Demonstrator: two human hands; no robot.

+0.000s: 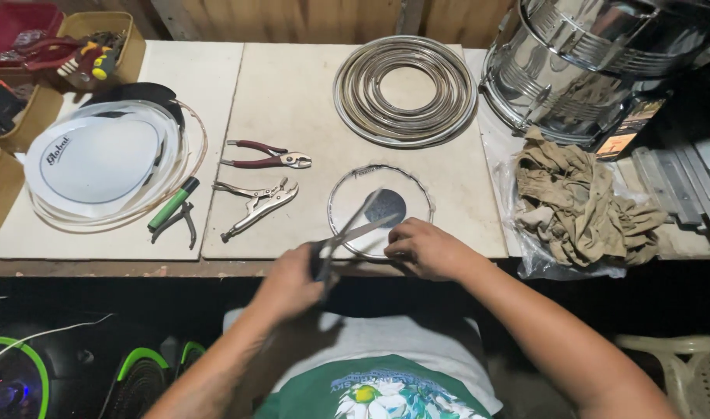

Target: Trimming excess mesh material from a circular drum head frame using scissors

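Note:
A small round clear film disc with a grey centre dot lies at the near edge of the workbench. My left hand grips a pair of scissors, its blades apart and pointing up over the disc. My right hand presses down on the disc's near right edge with its fingers curled.
Red-handled pliers and locking pliers lie left of the disc. A stack of metal hoops sits behind it. White drumheads, a green marker, a chrome drum shell, a crumpled rag and tool trays surround them.

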